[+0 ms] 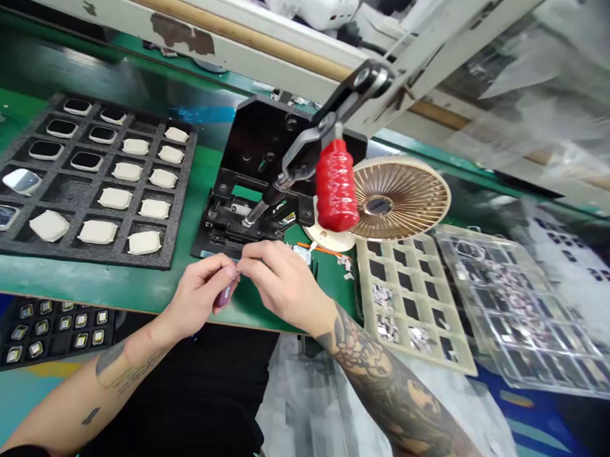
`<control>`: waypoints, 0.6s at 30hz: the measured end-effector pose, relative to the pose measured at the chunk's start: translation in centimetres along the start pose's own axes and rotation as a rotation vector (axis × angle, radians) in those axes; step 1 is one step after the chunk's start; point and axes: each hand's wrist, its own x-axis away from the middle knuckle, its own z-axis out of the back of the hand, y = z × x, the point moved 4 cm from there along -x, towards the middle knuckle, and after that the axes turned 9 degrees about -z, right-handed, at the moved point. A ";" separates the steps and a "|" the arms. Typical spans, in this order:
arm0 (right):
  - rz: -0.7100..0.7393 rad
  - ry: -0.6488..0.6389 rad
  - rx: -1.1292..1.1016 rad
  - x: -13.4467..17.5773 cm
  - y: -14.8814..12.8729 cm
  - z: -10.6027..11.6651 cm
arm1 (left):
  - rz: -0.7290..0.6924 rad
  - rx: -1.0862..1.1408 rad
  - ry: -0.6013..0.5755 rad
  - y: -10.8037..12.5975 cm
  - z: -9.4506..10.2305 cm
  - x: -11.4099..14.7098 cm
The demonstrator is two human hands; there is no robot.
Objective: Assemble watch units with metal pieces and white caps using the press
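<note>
My left hand (203,291) is closed around a small mauve, rounded piece (225,295) with a pale oval mark on its side. Fingertips of my right hand (278,281) are pinched together at the top of that piece; what they grip there is too small to make out. Just beyond both hands stands a black toggle press (245,220) with a red ribbed handle (336,189) raised above it. Behind my right hand, a small pale square part (303,254) and an orange stick (318,249) lie on the green mat.
At left, a dark foam tray (171,247) holds cream-coloured and black-faced square pieces. A round fan (401,198) stands behind the press. A cream compartment tray (430,286) and clear plastic boxes (522,303) sit at right. Below the bench edge is another black tray (56,336).
</note>
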 end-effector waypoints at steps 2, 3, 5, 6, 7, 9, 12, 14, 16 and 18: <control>-0.131 0.063 -0.191 0.1 0.0 -0.8 | -0.014 0.010 0.042 -0.2 0.2 -0.1; -0.190 0.107 -0.284 0.1 -0.1 -1.1 | -0.019 0.022 0.058 -0.3 0.3 -0.1; -0.281 0.197 -0.420 0.1 -0.4 -1.9 | -0.014 0.051 0.077 -0.5 0.4 -0.2; -0.314 0.232 -0.462 0.0 -0.5 -2.1 | -0.008 0.063 0.081 -0.6 0.5 -0.3; -0.348 0.260 -0.497 -0.1 -0.7 -2.4 | -0.005 0.071 0.084 -0.6 0.5 -0.3; -0.414 0.319 -0.575 -0.2 -0.9 -2.5 | -0.020 0.089 0.096 -0.5 0.4 -0.3; -0.502 0.480 -0.671 0.6 -1.2 -1.9 | -0.052 0.138 0.130 -0.2 0.3 -0.1; -0.544 0.565 -0.692 1.6 -1.6 -1.9 | -0.049 0.148 0.141 -0.1 0.3 0.1; -0.580 0.555 -0.699 2.7 -2.0 -2.5 | -0.028 0.123 0.143 -0.1 0.4 0.3; -0.596 0.475 -0.705 3.6 -2.2 -3.4 | -0.008 0.096 0.142 -0.3 0.5 0.3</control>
